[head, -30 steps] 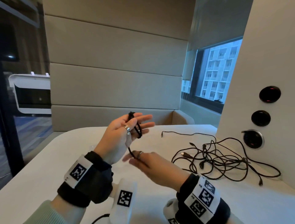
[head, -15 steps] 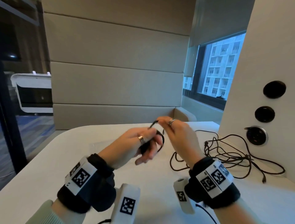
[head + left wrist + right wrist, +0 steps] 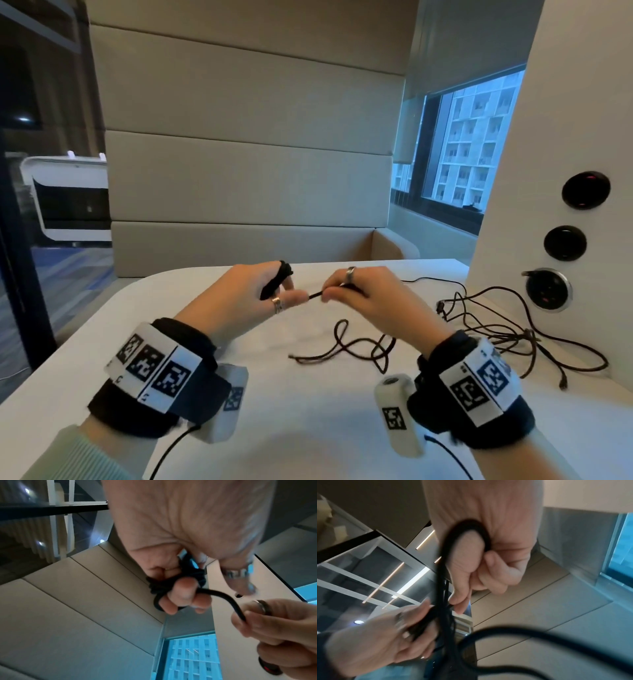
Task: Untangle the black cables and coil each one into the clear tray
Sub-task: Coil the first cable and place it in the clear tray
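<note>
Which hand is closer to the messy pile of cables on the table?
Right. The right hand is up above the table, just left of the tangled cables. The left hand, holding a coiled cable, is farther left.

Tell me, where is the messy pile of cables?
In the head view the tangled cables lie on the white table, to the right of the right hand, below the round sockets on the wall.

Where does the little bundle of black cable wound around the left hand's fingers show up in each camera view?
Head: coiled cable sits centre, on the left hand's fingers above the table.
Left wrist: coiled cable is mid-frame, wound round the curled fingers.
Right wrist: coiled cable is lower left of centre, blurred.
Shared landmark: the strand running to the right hand, which pinches it.
</note>
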Action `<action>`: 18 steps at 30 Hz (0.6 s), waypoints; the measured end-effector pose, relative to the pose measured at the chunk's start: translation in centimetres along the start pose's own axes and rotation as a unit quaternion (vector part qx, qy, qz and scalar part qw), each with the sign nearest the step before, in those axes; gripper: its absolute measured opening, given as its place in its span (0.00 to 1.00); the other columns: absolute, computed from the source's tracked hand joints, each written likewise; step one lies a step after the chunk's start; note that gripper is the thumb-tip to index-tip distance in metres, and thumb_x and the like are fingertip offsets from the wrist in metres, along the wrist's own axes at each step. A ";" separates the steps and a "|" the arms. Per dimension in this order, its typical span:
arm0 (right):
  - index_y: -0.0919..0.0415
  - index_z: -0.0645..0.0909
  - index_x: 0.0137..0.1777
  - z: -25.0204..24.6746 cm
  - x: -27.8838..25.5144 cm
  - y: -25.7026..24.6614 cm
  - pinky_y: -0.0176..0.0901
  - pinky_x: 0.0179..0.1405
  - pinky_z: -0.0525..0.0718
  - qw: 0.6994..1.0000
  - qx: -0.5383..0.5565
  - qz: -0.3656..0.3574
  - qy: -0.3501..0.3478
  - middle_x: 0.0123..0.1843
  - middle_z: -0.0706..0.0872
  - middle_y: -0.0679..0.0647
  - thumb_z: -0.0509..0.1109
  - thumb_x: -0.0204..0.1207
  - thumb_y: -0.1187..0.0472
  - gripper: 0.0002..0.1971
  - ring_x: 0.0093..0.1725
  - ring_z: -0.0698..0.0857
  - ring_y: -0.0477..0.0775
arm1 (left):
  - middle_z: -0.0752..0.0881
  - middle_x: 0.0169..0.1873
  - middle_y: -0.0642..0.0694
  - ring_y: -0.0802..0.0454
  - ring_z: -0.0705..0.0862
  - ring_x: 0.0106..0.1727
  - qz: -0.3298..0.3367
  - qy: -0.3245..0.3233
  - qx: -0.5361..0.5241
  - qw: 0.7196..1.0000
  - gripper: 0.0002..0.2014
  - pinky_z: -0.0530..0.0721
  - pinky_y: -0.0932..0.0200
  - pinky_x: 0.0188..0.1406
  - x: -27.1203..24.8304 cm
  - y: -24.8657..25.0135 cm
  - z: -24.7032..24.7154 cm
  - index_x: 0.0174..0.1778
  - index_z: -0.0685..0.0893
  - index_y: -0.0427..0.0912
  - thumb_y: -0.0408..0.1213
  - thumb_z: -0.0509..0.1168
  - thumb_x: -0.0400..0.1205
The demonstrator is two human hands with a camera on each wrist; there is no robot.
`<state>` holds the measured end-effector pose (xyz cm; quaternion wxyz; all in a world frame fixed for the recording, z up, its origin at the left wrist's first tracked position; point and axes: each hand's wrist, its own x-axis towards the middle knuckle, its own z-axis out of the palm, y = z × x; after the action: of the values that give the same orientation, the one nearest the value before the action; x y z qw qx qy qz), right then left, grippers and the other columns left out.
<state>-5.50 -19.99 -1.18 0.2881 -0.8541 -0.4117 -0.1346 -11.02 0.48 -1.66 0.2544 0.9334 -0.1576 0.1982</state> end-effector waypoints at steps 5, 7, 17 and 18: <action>0.53 0.83 0.39 -3.4 -0.8 2.9 0.26 0.26 0.73 0.988 0.008 0.124 0.096 0.26 0.79 0.41 0.63 0.81 0.57 0.11 0.24 0.77 0.36 | 0.79 0.25 0.47 0.56 0.72 0.25 -0.011 0.097 0.083 0.992 0.16 0.67 0.64 0.25 -0.1 -2.3 -1.8 0.34 0.77 0.42 0.52 0.65 0.78; 0.51 0.80 0.37 -4.6 -1.3 4.3 0.30 0.26 0.69 0.974 -0.053 0.173 0.138 0.26 0.77 0.41 0.61 0.83 0.54 0.13 0.23 0.76 0.39 | 0.77 0.23 0.46 0.52 0.74 0.25 -0.036 0.141 0.102 0.984 0.17 0.67 0.59 0.25 -0.1 -3.0 -2.1 0.31 0.75 0.41 0.49 0.63 0.80; 0.54 0.76 0.63 -6.8 -4.2 9.0 0.55 0.49 0.78 0.843 -0.333 0.391 0.161 0.55 0.81 0.61 0.54 0.82 0.66 0.15 0.57 0.79 0.65 | 0.77 0.24 0.43 0.41 0.78 0.29 -0.184 0.201 0.182 0.945 0.20 0.72 0.54 0.28 0.0 -4.4 -2.3 0.29 0.73 0.39 0.45 0.55 0.85; 0.53 0.73 0.68 -7.1 -4.4 9.2 0.55 0.51 0.78 0.840 -0.336 0.407 0.131 0.59 0.79 0.62 0.56 0.83 0.61 0.15 0.60 0.79 0.65 | 0.76 0.24 0.43 0.42 0.77 0.29 -0.200 0.206 0.180 0.941 0.20 0.71 0.55 0.28 -0.2 -4.5 -2.7 0.29 0.72 0.40 0.45 0.54 0.85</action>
<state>-1.04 -31.64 -1.07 0.0640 -0.9635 0.0845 -0.2460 -10.15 5.68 -1.51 0.1437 0.9147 0.1262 0.3559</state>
